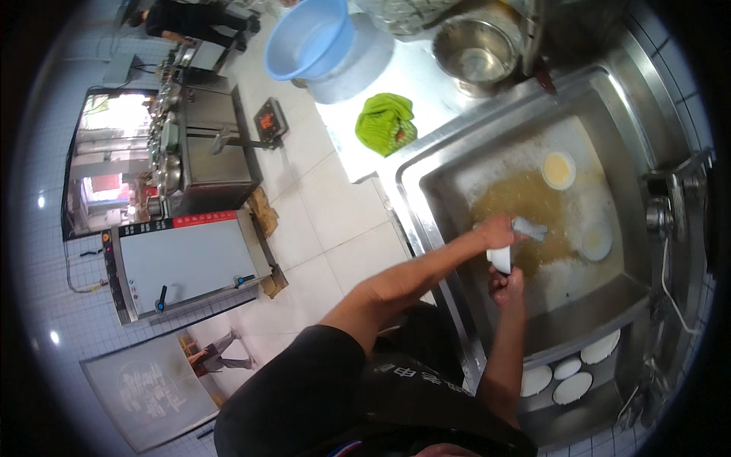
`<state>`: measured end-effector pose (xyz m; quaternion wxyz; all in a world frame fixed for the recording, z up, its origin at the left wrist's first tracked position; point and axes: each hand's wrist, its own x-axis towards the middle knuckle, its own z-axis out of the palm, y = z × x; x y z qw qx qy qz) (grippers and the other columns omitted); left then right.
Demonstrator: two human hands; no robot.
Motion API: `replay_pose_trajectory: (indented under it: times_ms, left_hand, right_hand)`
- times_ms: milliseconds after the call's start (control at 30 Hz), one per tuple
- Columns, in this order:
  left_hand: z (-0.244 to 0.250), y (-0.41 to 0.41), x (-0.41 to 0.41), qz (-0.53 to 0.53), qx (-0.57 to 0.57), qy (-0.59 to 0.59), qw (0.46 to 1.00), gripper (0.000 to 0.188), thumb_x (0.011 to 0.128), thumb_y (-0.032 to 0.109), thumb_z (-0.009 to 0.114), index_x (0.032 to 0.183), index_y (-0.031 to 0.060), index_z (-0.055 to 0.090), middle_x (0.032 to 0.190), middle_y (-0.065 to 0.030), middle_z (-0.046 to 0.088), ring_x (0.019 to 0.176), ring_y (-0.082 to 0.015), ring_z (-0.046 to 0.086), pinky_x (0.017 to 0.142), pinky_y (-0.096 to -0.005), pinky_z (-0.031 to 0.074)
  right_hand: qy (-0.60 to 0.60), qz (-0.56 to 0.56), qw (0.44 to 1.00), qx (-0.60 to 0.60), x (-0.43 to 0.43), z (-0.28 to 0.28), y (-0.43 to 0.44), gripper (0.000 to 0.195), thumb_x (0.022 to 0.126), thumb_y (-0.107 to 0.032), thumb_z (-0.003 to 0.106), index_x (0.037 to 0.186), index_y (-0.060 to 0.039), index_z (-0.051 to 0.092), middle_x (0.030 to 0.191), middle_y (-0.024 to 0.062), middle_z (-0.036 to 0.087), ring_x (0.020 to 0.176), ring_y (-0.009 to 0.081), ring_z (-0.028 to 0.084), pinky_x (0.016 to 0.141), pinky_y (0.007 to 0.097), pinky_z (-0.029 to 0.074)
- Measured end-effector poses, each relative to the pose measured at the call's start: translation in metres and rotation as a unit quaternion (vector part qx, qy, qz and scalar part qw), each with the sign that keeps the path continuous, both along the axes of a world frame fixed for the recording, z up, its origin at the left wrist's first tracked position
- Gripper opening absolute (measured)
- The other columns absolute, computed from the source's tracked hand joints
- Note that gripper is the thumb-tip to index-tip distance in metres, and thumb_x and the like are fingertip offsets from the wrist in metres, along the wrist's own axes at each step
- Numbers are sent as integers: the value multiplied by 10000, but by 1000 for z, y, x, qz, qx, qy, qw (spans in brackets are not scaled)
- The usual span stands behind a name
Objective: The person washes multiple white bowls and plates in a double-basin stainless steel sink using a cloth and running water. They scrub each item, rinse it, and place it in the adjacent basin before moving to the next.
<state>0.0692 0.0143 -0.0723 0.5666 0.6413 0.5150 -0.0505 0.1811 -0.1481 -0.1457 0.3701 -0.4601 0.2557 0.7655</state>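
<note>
My left hand (495, 231) grips a pale grey-blue cloth (530, 228) above the murky water of a stainless steel sink (614, 297). Just below it, a small white bowl (500, 260) is tilted on its side, touching or very near that hand. My right hand (507, 285) has hold of the bowl by its lower edge. Farther into the basin, a white dish (558, 170) with a yellowish middle lies in the water. Another round pale dish (597, 241) lies there, seemingly submerged. The bowl's inner side is partly hidden.
Several white plates (573, 388) lie in the adjoining basin. A faucet (659, 217) is on the far wall. Left of the sink, a metal table carries a green cloth (386, 123), steel pot (475, 57) and blue basin (311, 40). A person (194, 23) stands across the room; another (220, 354) is near a doorway.
</note>
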Motion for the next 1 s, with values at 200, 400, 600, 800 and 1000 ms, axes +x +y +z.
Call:
replay_pose_trajectory:
  times_ms: [200,400,600,800,1000]
  left_hand:
    - [47,26,21,83,-109,-96,986,556,851,486,703,982,-54,714,824,-158,719,722,-245,692,693,-379,562]
    - [33,19,7,373,-305,-261,836,364,985,337,610,1046,-17,664,898,-134,701,765,-230,679,686,-372,556]
    - [29,-15,20,464,-345,-290,763,434,1053,389,453,1222,13,587,1051,-125,683,932,-240,669,807,-389,552]
    - [47,-66,35,467,-98,-228,849,391,1040,301,511,1276,-5,570,1136,-132,648,1042,-223,611,902,-377,508]
    - [24,-42,9,406,-136,-144,892,388,1017,275,572,1137,-86,645,983,-123,708,850,-192,679,762,-341,558]
  right_hand:
    - [381,-175,876,240,2,56,-2,518,989,-508,467,1262,-71,524,860,125,635,448,31,465,399,199,325]
    - [-215,-5,956,198,23,136,37,517,1059,-422,396,1327,3,519,1221,155,634,1069,246,647,834,384,564]
    - [-349,-174,851,351,-12,119,35,234,1004,-192,588,1135,-3,631,1030,5,639,933,79,556,828,265,460]
    - [-678,39,677,284,-19,91,49,63,921,-52,593,956,-29,639,836,196,614,762,391,601,691,429,491]
    - [-467,100,795,373,8,102,9,138,965,-125,589,1040,-31,657,898,87,688,752,311,652,691,428,507]
